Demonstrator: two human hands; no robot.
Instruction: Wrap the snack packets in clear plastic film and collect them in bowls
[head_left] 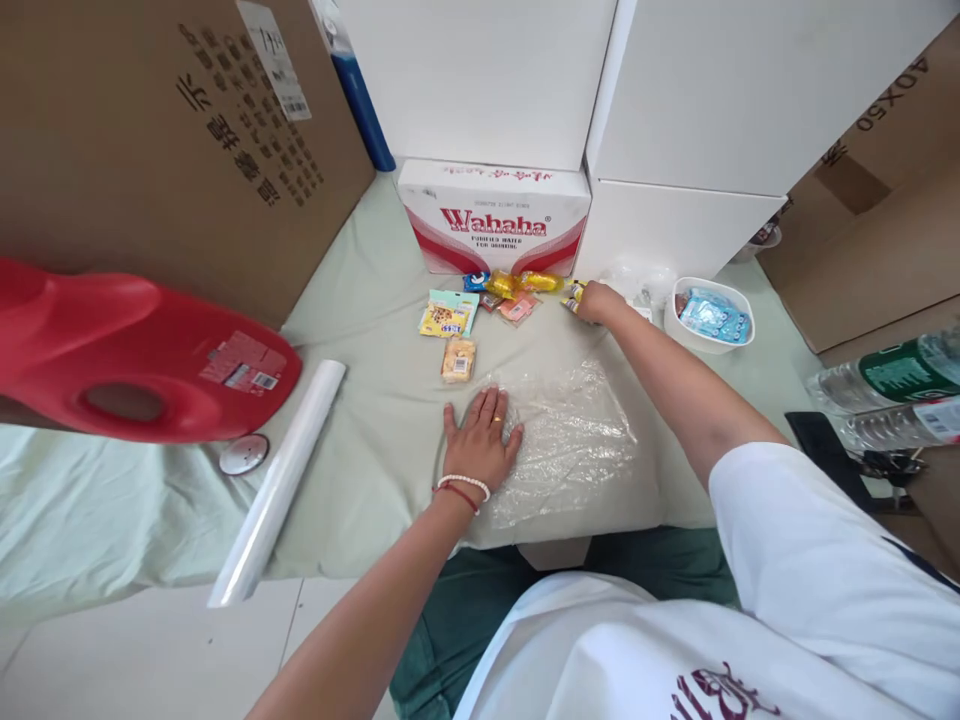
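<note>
My left hand (482,440) lies flat with fingers spread, at the left edge of a clear plastic sheet (574,450) on the cloth-covered table. Farther back, my right hand (598,302) has its fingers closed around a small yellow-and-black snack packet (573,295), partly hidden by the hand. Just beyond my left fingertips sits a square wrapped biscuit (458,360). Behind it is a yellow-and-green cookie packet (448,314). Several small snacks, among them a yellow-wrapped one (541,282) and an orange packet (519,308), are grouped before the white-and-red Wahaha box (499,222).
To the right stands a white tub (709,337) with blue packets inside. A roll of clear film (279,480) and a large red jug (142,360) are on the left. Plastic bottles (900,370) lie at far right. Cardboard boxes (172,120) and white panels border the table.
</note>
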